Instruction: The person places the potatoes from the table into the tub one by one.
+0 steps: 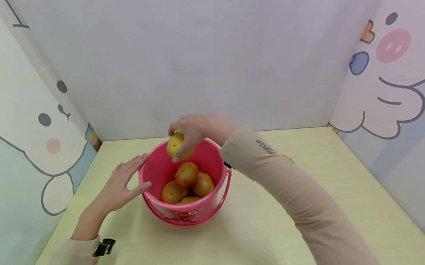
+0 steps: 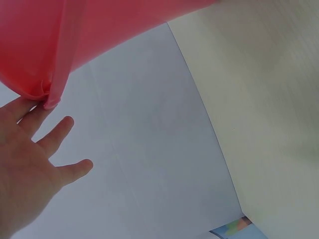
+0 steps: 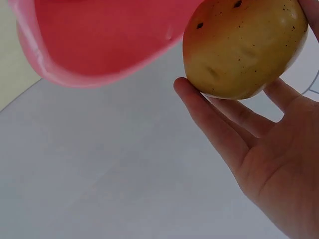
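Observation:
A pink bucket (image 1: 154, 175) stands on the table, its handle hanging down at the front. Several brown potatoes (image 1: 187, 174) lie inside it. Over the bucket's far rim, my right hand (image 1: 201, 128) holds a yellowish potato (image 1: 175, 144) between thumb and fingers. In the right wrist view this potato (image 3: 244, 50) shows dark specks, close beside the bucket's rim. My left hand (image 1: 120, 183) rests against the bucket's left rim with its fingers extended. The left wrist view has its fingertips at the rim near the handle's pink joint (image 2: 51, 103).
The pale wooden table (image 1: 162, 257) extends around the bucket. A small yellow edge (image 1: 288, 158) of something peeks out behind the right sleeve. Walls enclose the table at the back and sides, the side ones printed with cartoon animals (image 1: 392, 85).

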Motion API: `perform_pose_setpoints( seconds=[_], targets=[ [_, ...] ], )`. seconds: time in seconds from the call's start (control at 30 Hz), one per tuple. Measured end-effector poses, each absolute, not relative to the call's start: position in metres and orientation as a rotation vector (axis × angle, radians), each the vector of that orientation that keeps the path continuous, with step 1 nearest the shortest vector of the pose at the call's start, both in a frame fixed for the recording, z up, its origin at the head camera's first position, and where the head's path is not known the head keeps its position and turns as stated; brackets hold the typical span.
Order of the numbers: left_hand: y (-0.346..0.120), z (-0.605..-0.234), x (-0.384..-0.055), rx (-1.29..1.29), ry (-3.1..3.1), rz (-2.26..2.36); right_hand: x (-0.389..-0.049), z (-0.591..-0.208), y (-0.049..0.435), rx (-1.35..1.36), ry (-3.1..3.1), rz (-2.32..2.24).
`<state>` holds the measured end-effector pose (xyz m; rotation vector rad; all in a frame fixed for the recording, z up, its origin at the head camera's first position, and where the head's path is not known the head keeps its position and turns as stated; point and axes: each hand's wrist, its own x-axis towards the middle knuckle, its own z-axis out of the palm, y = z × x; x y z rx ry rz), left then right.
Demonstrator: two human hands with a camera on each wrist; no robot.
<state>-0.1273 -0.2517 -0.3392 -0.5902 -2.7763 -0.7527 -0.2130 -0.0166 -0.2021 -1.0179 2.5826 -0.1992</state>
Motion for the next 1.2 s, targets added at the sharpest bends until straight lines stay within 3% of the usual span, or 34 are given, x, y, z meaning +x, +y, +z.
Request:
perform_pose_setpoints(
  seconds=[0.37, 0.73, 0.9, 1.2],
  targets=[
    [-0.251, -0.339, -0.127, -0.585, -2.779, -0.756, -0.215, -0.216, -0.027, -0.741, 2.535, -0.286],
    [-0.252, -0.341, -0.128, -0.585, -2.780, -0.751, -0.214, -0.227, -0.030, -0.691, 2.555, -0.324],
    [-0.252, -0.340, -0.128, -0.594, -2.779, -0.746, -0.221, -0.228, -0.026, -0.767, 2.559, -0.339],
    [-0.254, -0.341, -0.129, -0.602, -2.766, -0.741, -0.239, -0.233, -0.006, -1.162, 2.602, -0.243]
  ],
)
